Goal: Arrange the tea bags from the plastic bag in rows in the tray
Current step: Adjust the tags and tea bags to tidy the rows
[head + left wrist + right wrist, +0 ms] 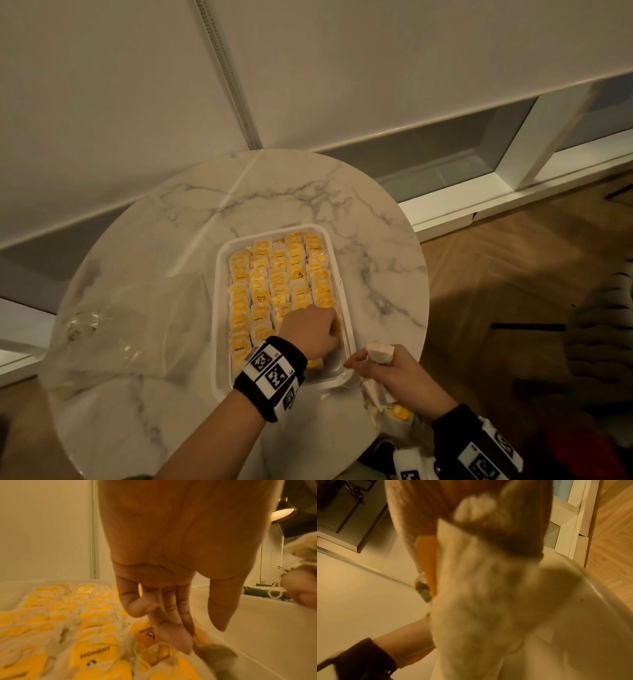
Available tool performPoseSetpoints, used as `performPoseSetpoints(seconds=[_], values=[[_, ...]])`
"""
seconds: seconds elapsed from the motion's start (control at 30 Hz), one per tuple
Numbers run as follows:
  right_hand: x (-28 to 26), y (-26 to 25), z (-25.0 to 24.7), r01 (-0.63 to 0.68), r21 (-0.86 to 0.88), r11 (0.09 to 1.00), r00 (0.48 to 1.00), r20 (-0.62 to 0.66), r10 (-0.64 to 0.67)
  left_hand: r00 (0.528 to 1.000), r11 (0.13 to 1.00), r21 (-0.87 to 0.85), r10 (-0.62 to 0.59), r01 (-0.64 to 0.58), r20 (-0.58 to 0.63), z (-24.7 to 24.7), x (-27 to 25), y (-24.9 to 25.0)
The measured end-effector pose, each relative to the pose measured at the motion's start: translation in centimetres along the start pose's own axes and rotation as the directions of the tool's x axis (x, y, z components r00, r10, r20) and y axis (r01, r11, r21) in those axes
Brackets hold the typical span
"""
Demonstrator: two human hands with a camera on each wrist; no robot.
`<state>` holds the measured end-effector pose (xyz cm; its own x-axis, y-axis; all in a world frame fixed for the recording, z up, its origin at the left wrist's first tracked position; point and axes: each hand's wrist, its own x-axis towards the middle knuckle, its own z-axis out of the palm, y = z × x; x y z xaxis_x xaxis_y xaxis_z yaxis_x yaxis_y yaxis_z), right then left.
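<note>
Nearest the person, at the near right edge of the round marble table [191,219], the right hand [397,373] is curled around a bundle of tea bags [379,353], whose pale ends stick out above the fist and whose yellow tags trail below the wrist; the right wrist view shows the same bundle, blurred, filling the frame. Just beside it, the left hand [313,330] reaches down into the near right corner of the white tray [219,308], fingers [171,635] extended onto a tea bag there; whether they pinch it or only press it cannot be told. Beyond that hand, the tray is almost filled with yellow-tagged tea bags set in rows. To the tray's left, a crumpled clear plastic bag [113,329] lies on the table. Farther back stand a white wall and a low window frame.
</note>
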<state>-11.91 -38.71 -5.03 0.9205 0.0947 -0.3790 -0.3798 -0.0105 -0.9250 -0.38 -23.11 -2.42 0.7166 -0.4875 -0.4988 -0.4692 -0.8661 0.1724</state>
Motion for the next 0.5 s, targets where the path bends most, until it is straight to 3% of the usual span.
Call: performPoseSetpoints(seconds=[0.13, 0.23, 0.37, 0.5], values=[[-0.1, -0.2, 0.0, -0.012, 0.002, 1.0, 1.0, -0.008, 0.012, 0.999, 1.0, 0.001, -0.005, 0.005, -0.036, -0.2, -0.1, 0.0], [-0.1, -0.4, 0.0, -0.019, -0.003, 1.0, 1.0, -0.004, 0.019, 0.99, 0.987, -0.154, 0.024, -0.046, -0.139, -0.5, -1.3, 0.0], [-0.2, -1.1, 0.3, -0.001, 0.042, 0.999, 1.0, 0.018, 0.0, 0.973, 0.803, -0.567, 0.069, -0.184, -0.218, -0.8, -3.6, 0.3], [-0.3, -2.2, 0.7, 0.01, 0.068, 0.998, 0.996, 0.086, -0.016, 0.955, 0.676, -0.677, 0.164, -0.292, -0.248, -1.4, -5.6, 0.9]])
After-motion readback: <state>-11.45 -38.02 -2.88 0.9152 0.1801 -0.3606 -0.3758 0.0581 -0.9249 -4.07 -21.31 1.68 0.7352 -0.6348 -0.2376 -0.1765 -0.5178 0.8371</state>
